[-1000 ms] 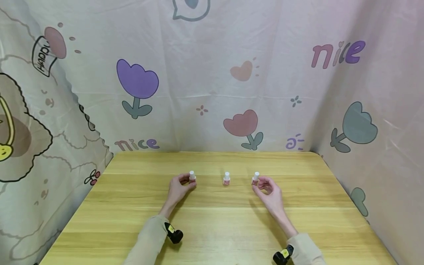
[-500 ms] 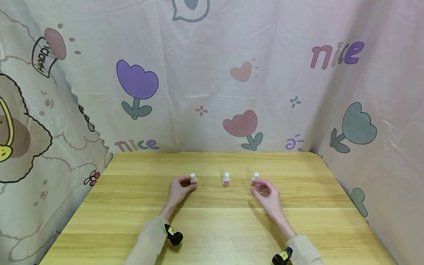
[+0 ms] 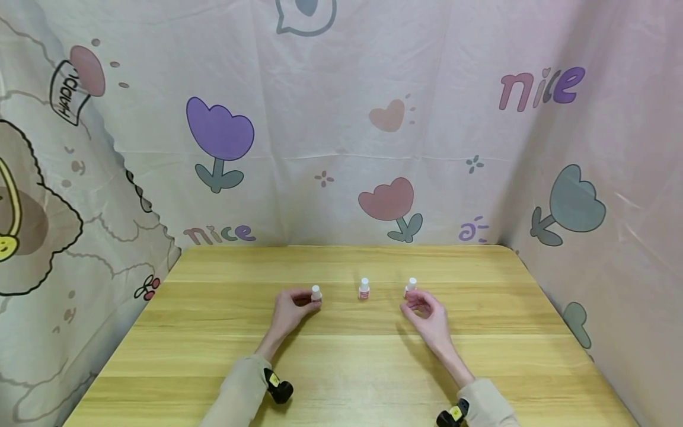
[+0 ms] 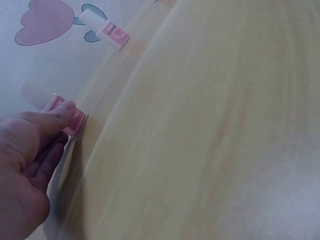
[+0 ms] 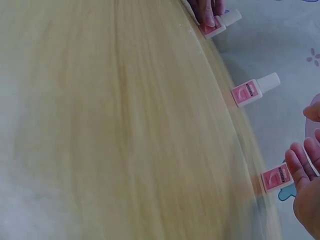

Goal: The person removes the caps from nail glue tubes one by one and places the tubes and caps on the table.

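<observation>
Head view: the left bottle [image 3: 316, 292] is being pinched narrowly by the left hand [image 3: 290, 309], while the middle bottle [image 3: 364, 289] is being flanked by both hands. The right bottle [image 3: 410, 286] is being partly hidden by the loosely curved right hand [image 3: 431, 321]; contact cannot be told. Left wrist view: two bottles are being shown. Right wrist view: three bottles are being shown along the tabletop [image 5: 125, 125], the right hand being held part-spread.

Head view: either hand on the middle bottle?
No, the middle bottle stands upright on the table, with a visible gap to both the left hand and the right hand.
</observation>
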A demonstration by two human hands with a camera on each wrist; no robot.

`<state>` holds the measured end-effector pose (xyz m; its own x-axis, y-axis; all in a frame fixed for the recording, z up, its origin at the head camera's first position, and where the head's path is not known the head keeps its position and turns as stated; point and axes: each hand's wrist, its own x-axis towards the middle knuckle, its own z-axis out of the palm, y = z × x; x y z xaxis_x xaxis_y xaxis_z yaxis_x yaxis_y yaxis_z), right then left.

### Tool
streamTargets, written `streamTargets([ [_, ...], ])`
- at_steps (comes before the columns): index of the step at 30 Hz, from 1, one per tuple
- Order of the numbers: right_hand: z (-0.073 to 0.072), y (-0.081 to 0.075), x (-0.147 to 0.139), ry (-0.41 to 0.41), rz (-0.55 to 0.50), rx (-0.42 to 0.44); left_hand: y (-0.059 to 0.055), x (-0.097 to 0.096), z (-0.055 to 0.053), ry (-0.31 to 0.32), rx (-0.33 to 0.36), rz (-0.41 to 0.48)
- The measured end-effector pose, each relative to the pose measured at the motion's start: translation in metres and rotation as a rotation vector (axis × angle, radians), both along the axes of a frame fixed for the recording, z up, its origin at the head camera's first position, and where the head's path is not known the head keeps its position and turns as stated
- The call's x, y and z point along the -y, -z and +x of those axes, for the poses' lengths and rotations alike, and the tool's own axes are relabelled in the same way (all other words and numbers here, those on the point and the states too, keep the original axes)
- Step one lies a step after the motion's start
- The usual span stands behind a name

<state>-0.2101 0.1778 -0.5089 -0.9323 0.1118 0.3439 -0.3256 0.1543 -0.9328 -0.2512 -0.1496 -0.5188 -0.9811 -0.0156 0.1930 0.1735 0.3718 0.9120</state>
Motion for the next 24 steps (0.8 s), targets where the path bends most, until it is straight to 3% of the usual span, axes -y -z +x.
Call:
streamTargets([
  [10, 0.005, -0.003, 0.005, -0.011, 0.01, -0.018, 0.001, -0.008, 0.008, 0.084, 0.001, 0.042],
  [24, 0.005, -0.002, 0.009, -0.056, 0.024, 0.025, 0.0, -0.021, 0.016, 0.221, 0.085, 0.015],
])
